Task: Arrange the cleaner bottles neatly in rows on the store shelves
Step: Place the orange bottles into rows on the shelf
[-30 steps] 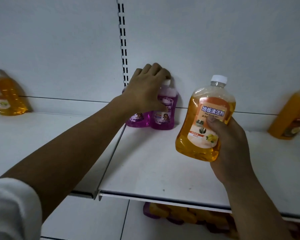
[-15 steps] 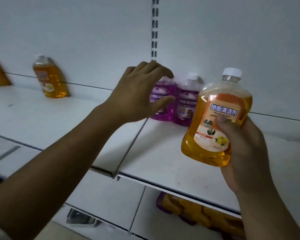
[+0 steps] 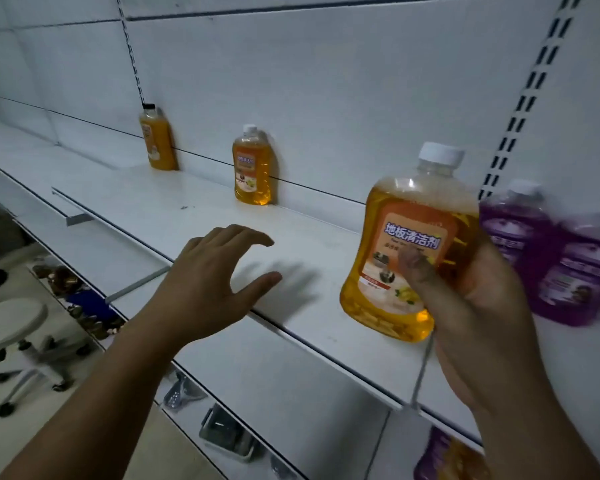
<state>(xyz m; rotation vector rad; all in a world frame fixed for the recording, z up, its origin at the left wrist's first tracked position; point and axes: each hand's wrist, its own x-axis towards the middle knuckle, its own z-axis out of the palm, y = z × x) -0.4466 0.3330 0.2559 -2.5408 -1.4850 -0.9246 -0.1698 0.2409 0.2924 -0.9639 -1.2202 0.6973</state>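
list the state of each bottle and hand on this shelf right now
held orange bottle: cap on, gripped by right hand
left hand: open, empty, over the shelf
middle orange bottle: standing at back wall, cap on
far orange bottle: standing, dark cap on
purple bottle and purple neighbour: standing side by side

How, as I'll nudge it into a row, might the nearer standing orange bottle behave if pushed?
Nearly full, the standing orange cleaner bottle is probably heavy. Tall and narrow, it may tip if pushed high.
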